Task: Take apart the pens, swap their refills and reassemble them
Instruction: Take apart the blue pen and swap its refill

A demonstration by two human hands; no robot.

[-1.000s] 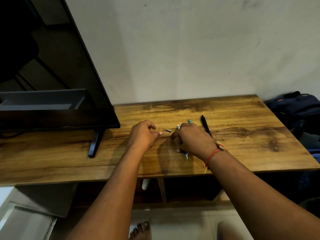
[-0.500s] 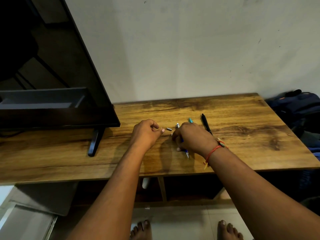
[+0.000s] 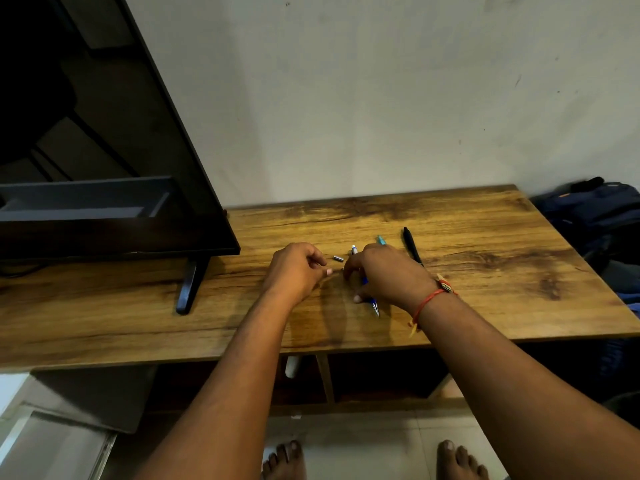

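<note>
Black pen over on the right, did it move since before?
No. The black pen lies at the same spot on the table, just left of the dark grain streak, as in both earlier pictures; only the camera shifted slightly.

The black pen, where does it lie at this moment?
In the head view the black pen lies on the wooden table, right of centre, just beyond the right hand and beside the teal pen.

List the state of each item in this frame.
black pen, lying on the table, untouched
teal pen, mostly hidden by right hand
blue pen, gripped by right hand
metal piece, loose on the table
left hand, fingers curled, contents unclear
television, screen dark
</note>
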